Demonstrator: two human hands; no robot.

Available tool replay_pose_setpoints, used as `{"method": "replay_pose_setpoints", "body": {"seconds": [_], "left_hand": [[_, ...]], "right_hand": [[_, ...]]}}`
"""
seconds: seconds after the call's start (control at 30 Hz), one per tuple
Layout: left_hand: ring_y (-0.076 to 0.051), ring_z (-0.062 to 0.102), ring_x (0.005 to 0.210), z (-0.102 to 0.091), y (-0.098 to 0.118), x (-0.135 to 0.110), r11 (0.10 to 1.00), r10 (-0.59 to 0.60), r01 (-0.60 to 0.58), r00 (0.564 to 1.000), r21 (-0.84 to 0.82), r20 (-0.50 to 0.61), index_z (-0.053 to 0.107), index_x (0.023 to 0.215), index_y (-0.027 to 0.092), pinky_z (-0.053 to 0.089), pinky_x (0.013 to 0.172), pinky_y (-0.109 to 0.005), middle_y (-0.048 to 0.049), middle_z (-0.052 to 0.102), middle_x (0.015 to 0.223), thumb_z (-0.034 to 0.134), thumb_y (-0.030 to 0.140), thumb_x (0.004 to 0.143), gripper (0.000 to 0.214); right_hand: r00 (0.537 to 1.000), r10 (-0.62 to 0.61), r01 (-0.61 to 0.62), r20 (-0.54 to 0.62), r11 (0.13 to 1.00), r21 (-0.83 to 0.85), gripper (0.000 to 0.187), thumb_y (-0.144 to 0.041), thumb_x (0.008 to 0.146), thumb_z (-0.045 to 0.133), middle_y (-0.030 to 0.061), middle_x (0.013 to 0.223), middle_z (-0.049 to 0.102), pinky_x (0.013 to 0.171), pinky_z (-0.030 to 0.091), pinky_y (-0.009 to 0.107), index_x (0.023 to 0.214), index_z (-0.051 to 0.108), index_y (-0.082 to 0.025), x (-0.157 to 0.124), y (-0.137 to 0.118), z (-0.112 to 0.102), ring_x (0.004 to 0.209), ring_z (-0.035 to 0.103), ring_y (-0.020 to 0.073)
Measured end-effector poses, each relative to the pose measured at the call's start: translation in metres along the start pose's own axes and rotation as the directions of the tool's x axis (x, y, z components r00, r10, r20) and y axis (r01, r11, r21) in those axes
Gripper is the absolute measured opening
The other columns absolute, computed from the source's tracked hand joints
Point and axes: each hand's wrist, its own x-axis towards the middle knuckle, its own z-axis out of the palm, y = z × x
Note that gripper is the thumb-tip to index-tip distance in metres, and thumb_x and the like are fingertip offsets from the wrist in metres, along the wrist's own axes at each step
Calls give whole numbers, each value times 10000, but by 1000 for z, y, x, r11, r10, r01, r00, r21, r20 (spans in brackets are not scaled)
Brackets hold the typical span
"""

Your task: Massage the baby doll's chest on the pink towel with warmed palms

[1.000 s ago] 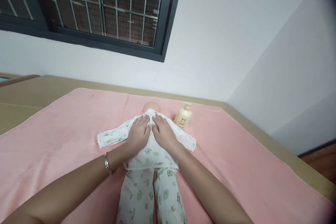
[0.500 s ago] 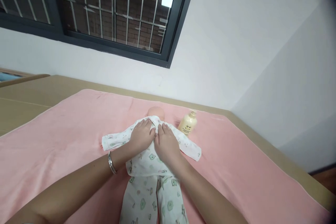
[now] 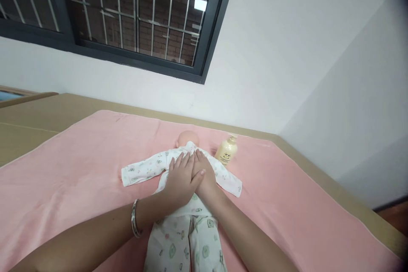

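Note:
A baby doll (image 3: 188, 137) in white printed pyjamas lies stretched out on a pink blanket (image 3: 280, 204), its arms spread to both sides. My left hand (image 3: 181, 180) rests flat on the chest of the pyjama top (image 3: 194, 207), fingers apart, its thumb lying across my other hand. Beside it my right hand (image 3: 204, 174) also lies flat on the chest, fingers stretched toward the doll's head. The pyjama trousers (image 3: 172, 242) extend toward me between my forearms. Neither hand grips anything.
A pale yellow pump bottle (image 3: 226, 151) stands on the blanket right of the doll's head, close to its sleeve. The tan surface edge (image 3: 76, 104) meets a white wall (image 3: 255, 59). Above is a dark-framed window (image 3: 200, 57) with metal bars.
My left hand has slid down the doll's chest and toward the right, so its thumb now overlaps my right hand. The right hand stays on the chest. The bottle has not moved.

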Motion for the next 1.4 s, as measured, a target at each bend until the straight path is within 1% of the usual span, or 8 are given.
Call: {"method": "replay_pose_setpoints", "body": {"seconds": [0.27,0.43,0.77,0.93,1.07,1.17,1.27,1.4], "left_hand": [[-294,334,1456,10,-10,-2,995,89,-85,993,45,-73,420,1476,193,222,1209,-548,-93,426,1547,258,383,1008,530],[-295,334,1457,12,-11,-3,990,127,-120,988,72,-93,419,1481,182,226,1208,-549,-94,415,1553,261,327,1003,524],[-286,292,1487,14,-15,2,994,102,-103,994,-46,-33,346,1524,232,244,1217,-587,-40,342,1588,287,311,986,546],[-253,317,1480,13,-16,1,984,52,-57,998,-168,-31,468,1457,243,208,1240,-578,-28,409,1552,270,284,984,515],[-248,428,1414,16,-20,6,976,-15,-5,996,-216,-92,564,1373,186,296,1218,-527,-74,514,1480,276,326,990,500],[-257,488,1363,13,-33,20,981,-38,10,989,-192,-144,580,1351,181,361,1181,-504,-95,544,1452,302,355,987,490],[-254,519,1330,7,-50,38,992,-43,29,992,-119,-116,635,1268,180,370,1168,-485,-101,601,1388,315,311,975,454],[-283,486,1356,11,-56,38,998,-61,64,994,28,-95,579,1325,119,359,1164,-495,-152,584,1394,357,311,964,465]], "right_hand": [[995,19,-17,-100,1000,23,557,-257,950,428,135,1565,353,1234,196,436,1480,414,-84,-1,6,11,1482,264,275],[982,60,-45,-180,996,82,518,-239,959,411,171,1526,407,1222,248,405,1437,473,-49,-4,5,6,1450,341,270],[979,69,-53,-192,994,92,533,-250,943,417,164,1517,416,1212,284,433,1439,488,-67,-9,1,-7,1436,363,297],[973,128,-99,-194,983,153,542,-207,940,412,163,1522,413,1207,281,424,1462,450,-66,-9,2,-6,1436,365,283],[974,133,-91,-184,971,221,525,-215,966,352,154,1527,410,1201,277,440,1461,456,-75,-9,6,-5,1438,361,287],[977,88,-33,-193,961,274,509,-217,956,373,151,1503,447,1203,258,473,1432,506,-98,-10,9,-9,1425,381,302],[982,-3,73,-188,927,369,467,-226,933,433,120,1451,522,1204,262,440,1366,587,-147,-8,16,-15,1400,426,269],[988,-28,94,-150,886,453,487,-302,963,423,113,1511,450,1206,256,407,1404,542,-134,3,31,-16,1455,334,240]]}}
